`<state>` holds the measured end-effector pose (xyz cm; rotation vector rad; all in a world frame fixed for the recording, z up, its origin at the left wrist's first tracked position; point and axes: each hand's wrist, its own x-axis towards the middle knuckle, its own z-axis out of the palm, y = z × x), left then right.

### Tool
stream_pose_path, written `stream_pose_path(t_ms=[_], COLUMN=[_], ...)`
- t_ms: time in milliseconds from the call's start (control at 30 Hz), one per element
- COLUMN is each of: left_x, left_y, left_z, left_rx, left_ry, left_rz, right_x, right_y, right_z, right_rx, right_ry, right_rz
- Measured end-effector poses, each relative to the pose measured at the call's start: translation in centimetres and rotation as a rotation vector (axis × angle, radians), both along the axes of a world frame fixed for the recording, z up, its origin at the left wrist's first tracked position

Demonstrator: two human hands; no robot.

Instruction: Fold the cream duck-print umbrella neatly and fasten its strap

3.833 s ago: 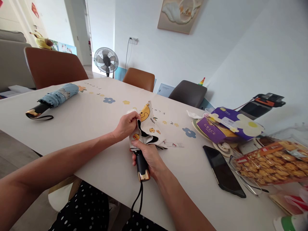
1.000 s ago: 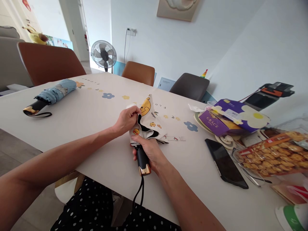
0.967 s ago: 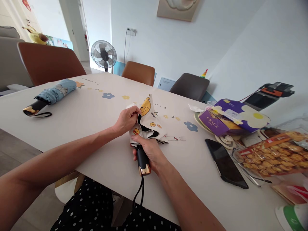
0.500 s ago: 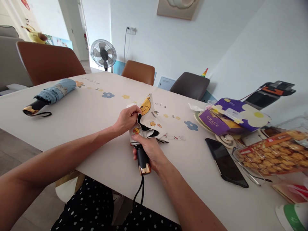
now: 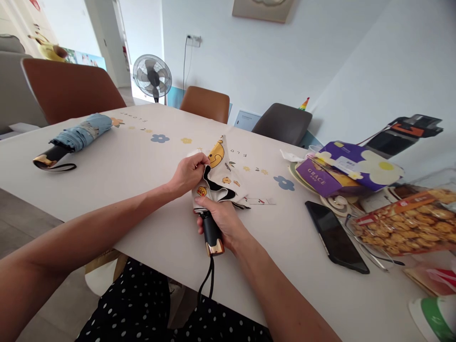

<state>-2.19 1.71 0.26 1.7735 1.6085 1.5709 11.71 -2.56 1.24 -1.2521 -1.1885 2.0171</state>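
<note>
A white folding umbrella [image 5: 228, 183] with yellow cartoon prints and a black lining is in both my hands, collapsed, its canopy loosely folded. Its black handle [image 5: 213, 232] with a gold end and a wrist loop points toward me. My left hand [image 5: 190, 173] pinches a fold of the canopy fabric on its left side. Wrapped round the lower canopy just above the handle is my right hand [image 5: 223, 218], thumb on top. The closure strap [image 5: 261, 201] sticks out to the right. A blue folded umbrella [image 5: 83, 134] lies at the left of the table.
On the right of the white table [image 5: 149, 247] lie a black phone [image 5: 337, 237], glasses [image 5: 377, 256], a purple box [image 5: 327, 175] and a bag of cookies [image 5: 409, 223]. Chairs [image 5: 71, 88] stand along the far side, with a fan [image 5: 152, 77] behind.
Both hands keep nearly the same hold on the white umbrella. The view has shifted slightly; no object has visibly moved on the table.
</note>
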Motion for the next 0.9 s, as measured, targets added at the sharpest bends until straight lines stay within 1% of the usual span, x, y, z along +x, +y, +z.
stream_pose_path(t_ms=[233, 600, 900], left_x=[-0.01, 0.01, 0.1], left_y=[-0.03, -0.04, -0.22], left_z=[0.05, 0.02, 0.18], left_rx=[0.003, 0.011, 0.014], left_ry=[0.012, -0.006, -0.015], left_rz=[0.003, -0.002, 0.019], right_x=[-0.09, -0.07, -0.01], right_y=[-0.04, 0.0, 0.04], right_z=[-0.02, 0.01, -0.27], right_rx=[0.031, -0.001, 0.033], right_ry=[0.023, -0.001, 0.03], right_rz=[0.0, -0.007, 0.008])
